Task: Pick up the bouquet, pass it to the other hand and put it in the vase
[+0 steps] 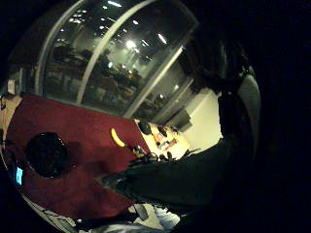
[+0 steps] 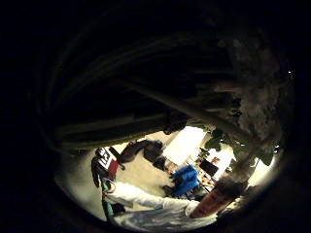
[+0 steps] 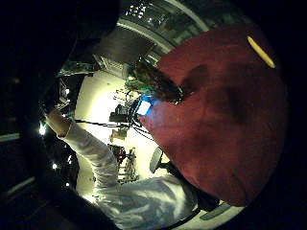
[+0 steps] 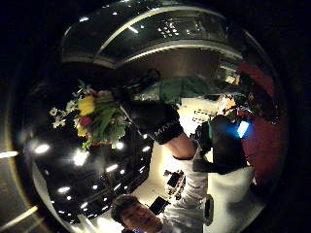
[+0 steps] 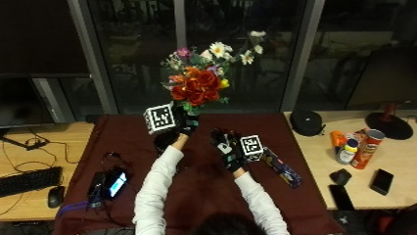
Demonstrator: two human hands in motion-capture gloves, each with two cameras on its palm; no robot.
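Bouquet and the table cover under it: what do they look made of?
Bouquet: probably artificial, fabric or plastic; the red, orange and white blooms look very saturated and even, though real flowers can't be ruled out. The left hand grips its stems. Table cover: matte dark-red cloth, no glare, draped past the table's edge.

Dark windows point(image 5: 208, 49) with grey mullions point(image 5: 88, 54) stand beyond the table point(image 5: 39, 142); a maroon cloth point(image 5: 208, 176) covers its middle. Ceiling lights point(image 1: 130, 44) reflect in the glass.
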